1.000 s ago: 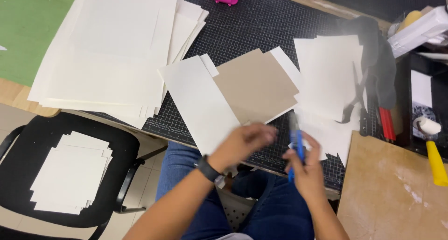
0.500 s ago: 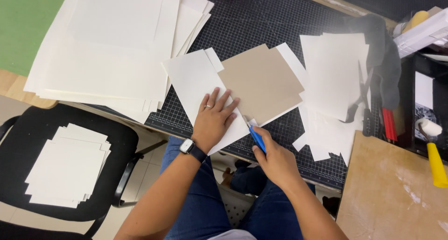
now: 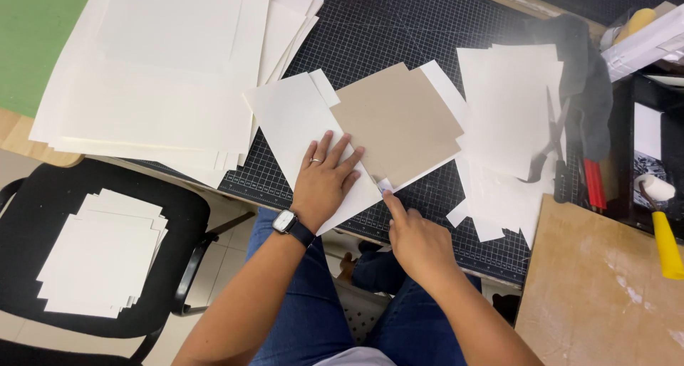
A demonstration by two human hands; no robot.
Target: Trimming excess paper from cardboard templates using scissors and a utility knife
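While the left hand (image 3: 326, 183) lies flat with its fingers (image 3: 335, 152) spread, it's pressing down a white sheet (image 3: 299, 127) right where that sheet meets the brown cardboard square (image 3: 399, 124) stacked on top of it. Both sit on the black gridded cutting mat (image 3: 385, 31) that covers the desk. The right hand (image 3: 417, 241) is curled up just beside the left one, index finger stretched along what looks like a small knife (image 3: 385, 186) whose pale tip touches the near corner of the cardboard; most of the tool is hidden, so I can't tell much about it. So yeah, right fingers are wrapped around that tool. Big stack of cream sheets (image 3: 157, 74) off to the left, loose white paper pieces (image 3: 509, 102) to the right, and a black chair (image 3: 43, 195) with more cut sheets on its seat.
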